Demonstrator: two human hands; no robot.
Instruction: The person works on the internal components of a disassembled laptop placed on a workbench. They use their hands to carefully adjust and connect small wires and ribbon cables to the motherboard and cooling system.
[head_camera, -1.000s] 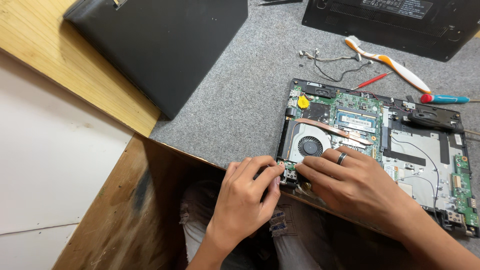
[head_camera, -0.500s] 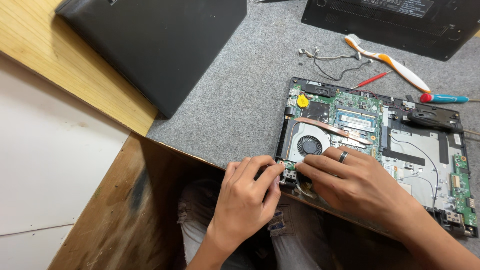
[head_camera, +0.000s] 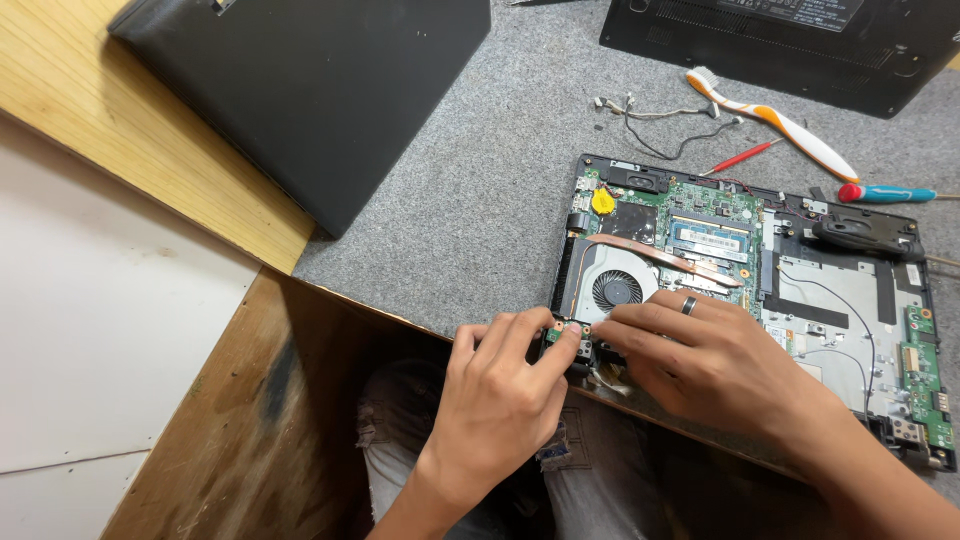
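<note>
Upper left of frame: closed black laptop (head_camera: 320, 90) lying across the wooden bench edge (head_camera: 120, 170) and the grey felt mat (head_camera: 460, 200); not involved. Lower centre: my left hand (head_camera: 495, 400) sits at the near left corner of the opened laptop chassis (head_camera: 750, 300), thumb and forefinger pinched almost closed on a small green board corner (head_camera: 560, 328) by the hinge; whether it is truly gripped or only pressed I cannot tell, as the fingers cover most of it. Just right of that, my right hand (head_camera: 700, 355), ring on one finger, lies flat-curled over the lower edge of the motherboard (head_camera: 700, 215), fingertips meeting the left hand's at the same corner; nothing visibly held, fingers drawn nearly together on the part. The cooling fan (head_camera: 615, 290) and copper heat pipe (head_camera: 660, 252) sit just above both hands, uncovered. Step in hand, as I judge it: working the small corner board or its connector free, or seating it. Next move likely needs a gentle, even lift with both fingertips, avoiding strain on the white lead (head_camera: 605, 378) below. Upper right: loose wires (head_camera: 660, 120), toothbrush (head_camera: 775, 122), red tool (head_camera: 745, 157), blue-handled screwdriver (head_camera: 885, 193), removed bottom cover (head_camera: 800, 40).
</note>
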